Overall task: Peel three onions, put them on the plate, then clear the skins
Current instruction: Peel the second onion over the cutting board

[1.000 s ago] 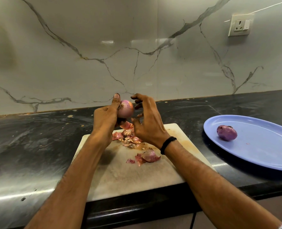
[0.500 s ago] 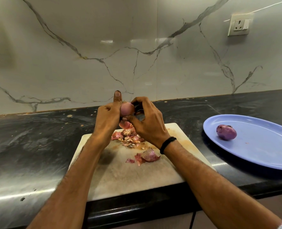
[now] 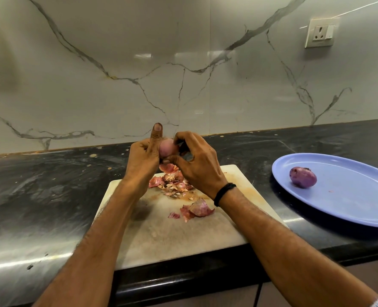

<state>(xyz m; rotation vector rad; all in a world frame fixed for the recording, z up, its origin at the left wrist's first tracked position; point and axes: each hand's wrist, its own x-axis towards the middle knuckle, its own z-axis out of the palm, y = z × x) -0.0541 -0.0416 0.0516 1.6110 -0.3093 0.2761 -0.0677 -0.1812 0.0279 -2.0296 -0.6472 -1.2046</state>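
Both hands, left hand (image 3: 142, 157) and right hand (image 3: 198, 165), grip the second onion (image 3: 168, 148); one peeled onion (image 3: 303, 177) lies on the plate (image 3: 361, 209); skins (image 3: 174, 182) remain.

Left hand (image 3: 141, 161) curled, thumb upright; right hand (image 3: 200, 169) fingers (image 3: 184, 137) pinching; forearms converging.

The board (image 3: 183, 240) lies on the counter (image 3: 39, 196) at its near edge, and the plate (image 3: 350, 207) sits on the counter to the right of it, with one onion (image 3: 303, 177) on the plate's left part. A heap of skins (image 3: 172, 182) lies on the far half of the board, with a few more skins (image 3: 197, 210) nearer. Above the board's far end, the left hand (image 3: 141, 158) and right hand (image 3: 197, 165) hold another onion (image 3: 168, 147) between them.
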